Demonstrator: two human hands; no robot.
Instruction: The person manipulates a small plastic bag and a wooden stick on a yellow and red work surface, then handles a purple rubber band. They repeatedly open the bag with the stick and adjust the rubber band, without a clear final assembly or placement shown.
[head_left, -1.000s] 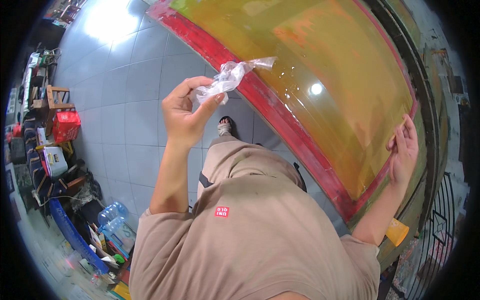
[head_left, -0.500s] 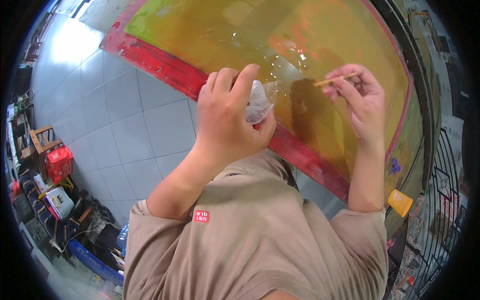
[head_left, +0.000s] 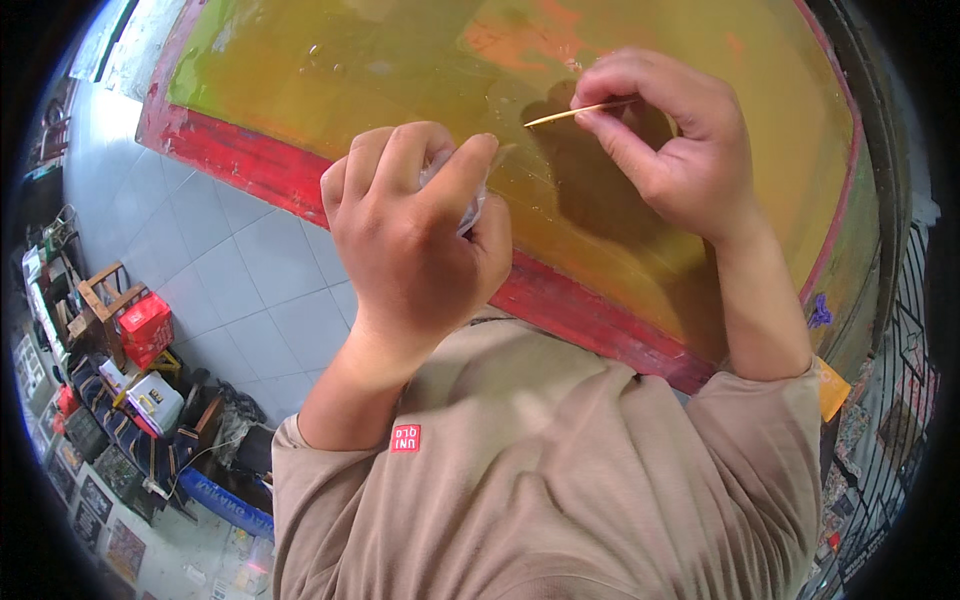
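Note:
A large printing screen (head_left: 330, 60) with yellow-green mesh and a red frame (head_left: 240, 165) stands tilted in front of me. My left hand (head_left: 415, 240) is closed around a crumpled piece of clear plastic (head_left: 470, 205), held against the mesh near the frame's lower bar. My right hand (head_left: 670, 150) pinches a thin wooden stick (head_left: 565, 113) between thumb and fingers, its tip pointing left at the mesh. The two hands are close together, and their shadows fall on the screen.
Grey floor tiles (head_left: 230, 290) lie below on the left. A wooden stool and a red box (head_left: 145, 325) stand among stacked clutter at the lower left. A black metal rack (head_left: 900, 400) runs along the right edge.
Both hands have come together close over the screen. The left hand brought the plastic down from mid-air, and the right hand left the frame's edge and now holds the stick at the mesh.

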